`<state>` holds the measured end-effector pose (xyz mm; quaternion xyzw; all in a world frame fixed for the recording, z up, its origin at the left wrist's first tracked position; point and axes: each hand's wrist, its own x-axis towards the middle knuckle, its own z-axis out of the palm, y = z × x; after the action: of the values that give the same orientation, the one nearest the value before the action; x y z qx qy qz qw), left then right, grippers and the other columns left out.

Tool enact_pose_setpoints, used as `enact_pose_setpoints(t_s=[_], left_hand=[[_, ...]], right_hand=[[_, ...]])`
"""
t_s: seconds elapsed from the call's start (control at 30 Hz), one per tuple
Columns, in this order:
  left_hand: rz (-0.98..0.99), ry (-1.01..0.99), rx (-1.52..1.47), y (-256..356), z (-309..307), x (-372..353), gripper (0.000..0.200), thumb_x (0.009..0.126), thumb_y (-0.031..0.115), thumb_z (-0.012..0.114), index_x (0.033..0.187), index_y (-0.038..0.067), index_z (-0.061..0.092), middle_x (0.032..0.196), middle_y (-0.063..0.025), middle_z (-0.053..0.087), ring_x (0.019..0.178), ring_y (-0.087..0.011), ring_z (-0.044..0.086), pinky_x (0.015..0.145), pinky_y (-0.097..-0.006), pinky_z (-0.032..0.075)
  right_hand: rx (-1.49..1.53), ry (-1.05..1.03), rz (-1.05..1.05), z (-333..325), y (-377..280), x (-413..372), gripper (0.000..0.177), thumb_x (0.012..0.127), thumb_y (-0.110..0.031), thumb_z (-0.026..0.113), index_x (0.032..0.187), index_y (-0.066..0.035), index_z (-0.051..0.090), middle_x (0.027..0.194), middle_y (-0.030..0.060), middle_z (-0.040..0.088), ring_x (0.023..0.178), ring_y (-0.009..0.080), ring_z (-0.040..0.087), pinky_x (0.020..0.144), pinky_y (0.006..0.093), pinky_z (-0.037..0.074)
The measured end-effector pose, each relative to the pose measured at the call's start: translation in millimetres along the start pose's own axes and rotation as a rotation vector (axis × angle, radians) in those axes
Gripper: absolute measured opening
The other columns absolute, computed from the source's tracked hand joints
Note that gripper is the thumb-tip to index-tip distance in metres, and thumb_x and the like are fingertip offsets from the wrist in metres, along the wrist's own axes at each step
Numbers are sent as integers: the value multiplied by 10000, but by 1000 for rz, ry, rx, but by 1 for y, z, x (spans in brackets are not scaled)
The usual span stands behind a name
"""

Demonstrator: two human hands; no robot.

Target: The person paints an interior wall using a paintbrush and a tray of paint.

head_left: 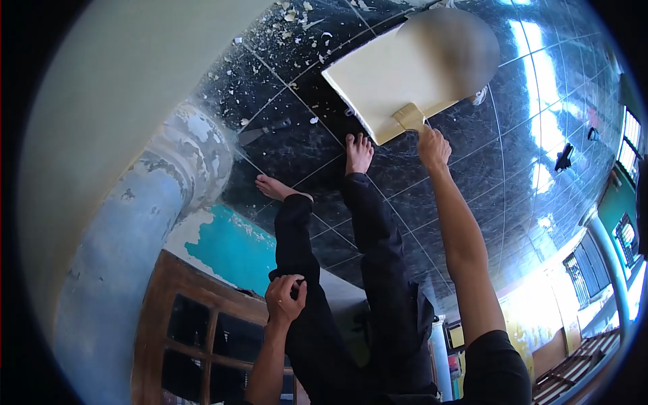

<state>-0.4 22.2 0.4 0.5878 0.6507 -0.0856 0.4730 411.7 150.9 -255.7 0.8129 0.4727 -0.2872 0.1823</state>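
My right hand is closed round the handle of a wide paint brush, whose bristles touch the near edge of a pale cream panel. The panel lies on the dark tiled floor, and a round blur hides its far right part. Over my dark trousers, near the knee, my left hand rests with its fingers curled; whether something is held in it is hidden.
A scraper lies on the floor near my feet. Paint flakes are scattered beyond it. A peeling column and a wooden-framed window stand left. A black object lies at the right.
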Motion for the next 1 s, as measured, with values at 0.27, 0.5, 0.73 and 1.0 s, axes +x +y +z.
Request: enact_pose_setpoints(t_s=[0.27,0.5,0.73,1.0], left_hand=[[-11,-18,30,-2,0,8,93,787,99,676,880,93,676,721,-34,611,689,-247,595,641,-375,450],[-5,9,16,-5,-2,9,87,781,100,661,867,104,672,724,-29,614,688,-248,590,652,-376,443],[18,13,28,-9,-4,10,66,789,104,654,851,89,667,719,-50,620,671,-243,589,631,-367,440],[9,14,26,-15,-5,10,70,780,91,647,848,89,662,716,-51,616,672,-245,587,631,-367,441]], right_hand=[[-7,-70,42,-1,-2,6,220,947,-243,494,1037,-102,637,1018,172,661,912,414,662,782,512,529],[53,-28,14,-1,28,-30,206,951,-269,516,1058,-120,609,977,163,651,864,429,657,742,533,525],[9,-27,-34,-7,36,-33,177,944,-238,529,1035,-108,607,948,164,643,839,426,654,728,520,527],[310,-42,0,-27,48,-29,302,922,-329,580,1015,-80,724,896,206,694,848,396,669,775,452,518]])
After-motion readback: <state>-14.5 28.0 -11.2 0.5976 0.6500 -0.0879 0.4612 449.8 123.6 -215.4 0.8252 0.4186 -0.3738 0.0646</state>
